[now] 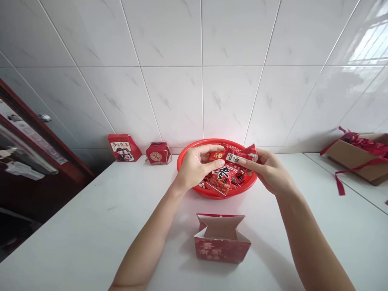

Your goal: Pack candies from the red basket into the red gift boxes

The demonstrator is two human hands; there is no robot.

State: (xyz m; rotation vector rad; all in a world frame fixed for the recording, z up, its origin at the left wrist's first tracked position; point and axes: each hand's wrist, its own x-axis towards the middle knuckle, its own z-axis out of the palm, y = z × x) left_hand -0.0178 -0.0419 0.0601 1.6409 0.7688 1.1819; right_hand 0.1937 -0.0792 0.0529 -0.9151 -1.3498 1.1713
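Observation:
Over the red plastic basket [182, 161], both of my hands are raised with fingers pinched. My left hand [192, 167] grips a small red candy packet [217, 155] between thumb and fingers. Another red wrapped candy [233, 157], with a pale printed label, is pinched by my right hand [273, 169]. The two wrappers meet or overlap in front of me. Inside the basket lie a larger red snack packet [222, 184] and several small wrapped sweets, partly covered by my hands. Nearer to me, a red paper gift box [222, 250] stands with its top open.
Against the tiled wall at the left are a red box with a cartoon couple [123, 148] and a small red box with a cord handle [157, 153]. A cardboard box [348, 157] with red ribbons sits at the right. A dark red door frame [69, 165] borders the counter's left.

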